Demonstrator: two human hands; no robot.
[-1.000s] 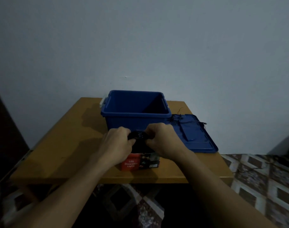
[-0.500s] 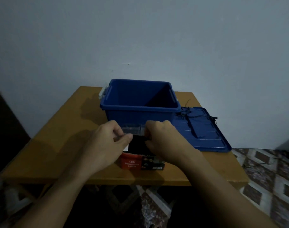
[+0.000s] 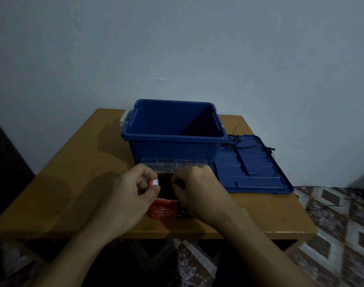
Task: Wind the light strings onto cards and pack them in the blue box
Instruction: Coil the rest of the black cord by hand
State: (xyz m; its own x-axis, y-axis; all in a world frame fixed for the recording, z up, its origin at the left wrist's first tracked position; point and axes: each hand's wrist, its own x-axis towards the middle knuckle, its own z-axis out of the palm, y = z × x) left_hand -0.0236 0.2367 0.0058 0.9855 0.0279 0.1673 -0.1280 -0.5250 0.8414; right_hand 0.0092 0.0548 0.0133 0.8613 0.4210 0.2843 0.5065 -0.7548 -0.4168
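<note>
**A:** Nearest you, the red retail carton (image 3: 164, 210) sits under both hands, mouth open. What are the fingers doing?

**B:** The left hand (image 3: 133, 189) is curled narrow, pinching a red-and-white side flap (image 3: 154, 182). The right hand (image 3: 194, 188) is curled at the opposite edge; I can't tell what it grips.

**A:** Keep the flaps spread, I'd say, and draw the contents straight up so nothing snags.

**B:** Just beyond the fingertips, clear flaps (image 3: 174, 163) stand up. Past them is the blue box (image 3: 172, 150), seemingly empty.

**A:** And the light string (image 3: 247, 145)?

**B:** Loose, beyond the right hand's knuckles, on the blue lid (image 3: 253, 175), unwound.
</note>
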